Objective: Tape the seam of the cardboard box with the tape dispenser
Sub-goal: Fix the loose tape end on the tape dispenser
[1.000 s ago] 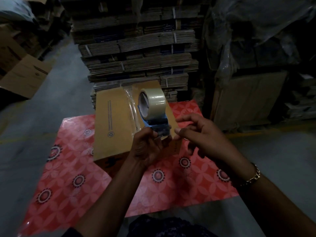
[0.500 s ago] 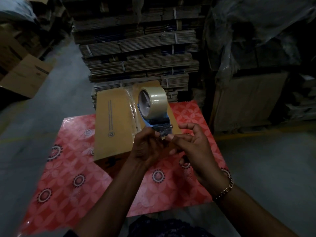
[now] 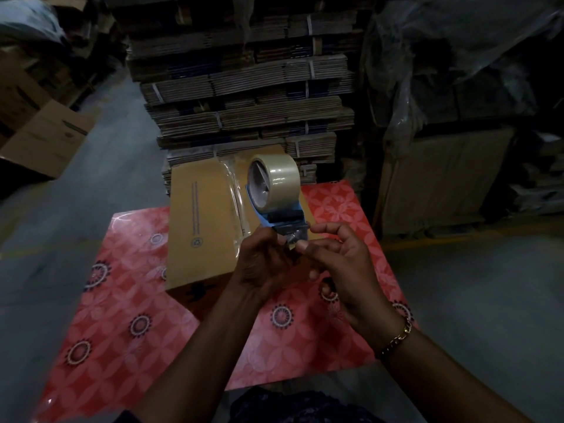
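Note:
A closed brown cardboard box (image 3: pixel 201 227) lies on a red patterned table (image 3: pixel 128 325), with a strip of clear tape (image 3: pixel 236 196) running along its top seam. Above the box I hold a blue tape dispenser (image 3: pixel 276 190) carrying a roll of clear tape. My left hand (image 3: pixel 265 267) grips the dispenser's handle from below. My right hand (image 3: pixel 338 264) is at the dispenser's mouth, thumb and forefinger pinching the loose tape end. A chain bracelet (image 3: pixel 395 340) is on my right wrist.
Tall bundles of flattened cartons (image 3: pixel 244 96) stand right behind the table. An open carton (image 3: pixel 45 138) lies on the floor at the left. Plastic-covered pallets (image 3: pixel 457 123) fill the right side. Grey concrete floor (image 3: pixel 488 300) surrounds the table.
My right hand has come in from the right to the dispenser's mouth and closed its fingertips on the tape end. The dispenser has stayed in my left hand.

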Motion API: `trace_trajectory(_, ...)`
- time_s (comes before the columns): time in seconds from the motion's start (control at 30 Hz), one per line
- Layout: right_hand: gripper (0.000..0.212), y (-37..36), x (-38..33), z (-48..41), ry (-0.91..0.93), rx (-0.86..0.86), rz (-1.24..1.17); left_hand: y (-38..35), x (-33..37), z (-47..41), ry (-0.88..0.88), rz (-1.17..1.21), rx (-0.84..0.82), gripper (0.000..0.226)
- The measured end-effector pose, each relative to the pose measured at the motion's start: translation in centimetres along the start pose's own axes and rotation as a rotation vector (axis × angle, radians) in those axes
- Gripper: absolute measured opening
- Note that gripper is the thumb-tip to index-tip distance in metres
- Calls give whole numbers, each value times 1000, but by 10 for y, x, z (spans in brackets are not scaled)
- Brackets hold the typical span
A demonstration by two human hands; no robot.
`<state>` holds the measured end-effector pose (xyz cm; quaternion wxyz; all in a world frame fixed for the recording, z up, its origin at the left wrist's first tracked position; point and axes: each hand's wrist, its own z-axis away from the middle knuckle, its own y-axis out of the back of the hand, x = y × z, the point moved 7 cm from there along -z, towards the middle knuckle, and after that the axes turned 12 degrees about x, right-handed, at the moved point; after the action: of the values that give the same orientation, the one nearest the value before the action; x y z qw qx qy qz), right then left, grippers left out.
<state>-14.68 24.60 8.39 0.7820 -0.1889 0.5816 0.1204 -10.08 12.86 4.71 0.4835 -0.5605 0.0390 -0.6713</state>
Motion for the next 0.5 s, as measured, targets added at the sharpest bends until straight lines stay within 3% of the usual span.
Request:
trace_trajectory(0.3,18,4,2,-7,17,28,15,0,0,-6,-31,-22,13,100)
trace_trajectory(0.43,12,4,1,-8,35,29,29,5,2,-8,-58,-37,72,69)
trace_trajectory(0.5,10,4,1,-7,33,29,37,6,1,-7,-43,-37,98,73)
